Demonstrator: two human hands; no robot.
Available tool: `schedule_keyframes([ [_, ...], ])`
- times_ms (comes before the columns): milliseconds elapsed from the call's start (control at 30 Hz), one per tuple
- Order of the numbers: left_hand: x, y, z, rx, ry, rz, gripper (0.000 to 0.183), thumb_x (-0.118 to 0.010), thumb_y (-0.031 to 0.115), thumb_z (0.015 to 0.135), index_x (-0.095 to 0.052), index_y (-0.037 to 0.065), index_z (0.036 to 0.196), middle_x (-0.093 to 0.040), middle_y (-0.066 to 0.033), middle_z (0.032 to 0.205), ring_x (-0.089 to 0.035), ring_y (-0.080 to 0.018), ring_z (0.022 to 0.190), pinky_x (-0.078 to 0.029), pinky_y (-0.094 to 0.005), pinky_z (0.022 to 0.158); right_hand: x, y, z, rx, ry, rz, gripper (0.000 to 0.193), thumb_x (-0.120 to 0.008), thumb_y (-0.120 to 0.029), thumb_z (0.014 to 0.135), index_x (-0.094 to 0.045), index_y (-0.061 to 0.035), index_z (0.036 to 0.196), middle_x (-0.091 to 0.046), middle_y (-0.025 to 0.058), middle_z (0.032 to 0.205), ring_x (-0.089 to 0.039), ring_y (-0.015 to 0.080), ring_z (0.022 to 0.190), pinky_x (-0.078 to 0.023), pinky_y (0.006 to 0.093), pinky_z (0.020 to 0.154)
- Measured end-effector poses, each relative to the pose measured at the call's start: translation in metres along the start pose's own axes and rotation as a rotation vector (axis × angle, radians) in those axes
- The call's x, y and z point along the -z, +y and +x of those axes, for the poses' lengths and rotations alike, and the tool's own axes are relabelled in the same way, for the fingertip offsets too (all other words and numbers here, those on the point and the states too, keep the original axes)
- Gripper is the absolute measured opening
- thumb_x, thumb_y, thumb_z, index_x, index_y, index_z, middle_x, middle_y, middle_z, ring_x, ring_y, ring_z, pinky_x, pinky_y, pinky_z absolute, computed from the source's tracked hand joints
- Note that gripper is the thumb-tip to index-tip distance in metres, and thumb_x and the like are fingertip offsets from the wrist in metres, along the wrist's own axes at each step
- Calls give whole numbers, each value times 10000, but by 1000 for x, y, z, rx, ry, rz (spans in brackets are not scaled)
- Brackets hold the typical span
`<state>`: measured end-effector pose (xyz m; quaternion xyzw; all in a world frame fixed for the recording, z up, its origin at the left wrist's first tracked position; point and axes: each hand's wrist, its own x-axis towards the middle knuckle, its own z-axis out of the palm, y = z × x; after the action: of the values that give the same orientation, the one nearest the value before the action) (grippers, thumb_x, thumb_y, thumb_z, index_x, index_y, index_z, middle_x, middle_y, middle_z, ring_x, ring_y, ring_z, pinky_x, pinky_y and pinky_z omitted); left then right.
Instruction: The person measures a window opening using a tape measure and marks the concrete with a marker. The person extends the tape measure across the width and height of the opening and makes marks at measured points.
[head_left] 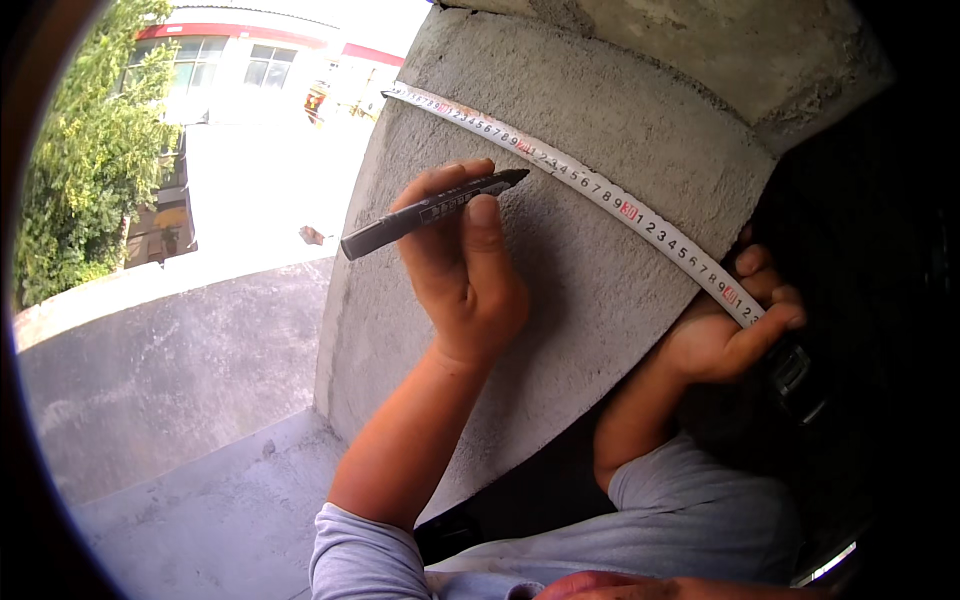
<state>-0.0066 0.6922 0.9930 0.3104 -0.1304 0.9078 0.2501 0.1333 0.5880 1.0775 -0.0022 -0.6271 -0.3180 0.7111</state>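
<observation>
My left hand (465,265) is closed round a dark marker (425,215), pinching it between thumb and fingers. Its black tip points up and right, just under the tape and apart from it as far as I can tell. A white tape measure (590,184) with black and red marks runs slantwise across a rough grey concrete face (580,290). The tape's hooked end sits at the concrete's upper left edge. Beyond the right edge, my right hand (735,330) grips the tape, thumb along it. A dark tape case (790,370) shows below that hand, partly lost in shadow.
Another concrete piece (690,50) meets the measured face along its top. At left lie a grey wall surface (180,370) and a paler ledge (220,510). Farther off stand a green tree (95,150) and a white building (240,65) with a red band. Deep shadow fills the right.
</observation>
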Motion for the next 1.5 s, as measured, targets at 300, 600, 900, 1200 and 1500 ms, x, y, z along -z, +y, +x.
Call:
schedule_keyframes([
  [300, 3, 0, 0, 43, -37, -21, 308, -543, 47, 1113, -459, 6, 1406, -628, -158, 1329, -617, -200, 1224, -482, -349, 1086, -1, -12, 2, -59, 1, -232, 460, -258, -470, 1193, -506, -86, 1140, -520, 6, 763, -628, 223, 864, -528, 486, 1036],
  [600, 2, 3, 3, 37, -6, -9, 273, -551, 93, 1126, -500, 11, 1381, -658, -154, 1313, -635, -182, 1164, -512, -334, 1051, -3, -10, 5, -67, -6, -156, 437, -379, -503, 1171, -487, -94, 1064, -502, 26, 790, -595, 234, 927, -475, 440, 984],
  [900, -3, 1, 4, 1, -43, 20, 270, -553, 92, 1124, -500, 11, 1377, -660, -152, 1302, -633, -183, 1189, -508, -337, 1062, 1, -6, 6, -85, 30, -130, 448, -296, -517, 1179, -492, -125, 1088, -497, -10, 756, -577, 180, 830, -527, 452, 985],
  [1200, 0, -1, 4, 4, -26, 33, 258, -548, 95, 1125, -498, 19, 1367, -661, -145, 1290, -628, -172, 1158, -505, -329, 1041, -5, -9, 13, -69, -72, -149, 487, -399, -541, 1154, -450, -124, 907, -444, 30, 781, -518, 227, 888, -432, 408, 909],
  [1500, -3, -1, 4, 0, -31, 6, 270, -566, 103, 1119, -498, 14, 1366, -659, -149, 1298, -624, -176, 1191, -500, -325, 1055, 3, -8, 14, -55, -62, -137, 451, -323, -521, 1174, -456, -136, 980, -508, 22, 754, -558, 202, 833, -506, 443, 929],
])
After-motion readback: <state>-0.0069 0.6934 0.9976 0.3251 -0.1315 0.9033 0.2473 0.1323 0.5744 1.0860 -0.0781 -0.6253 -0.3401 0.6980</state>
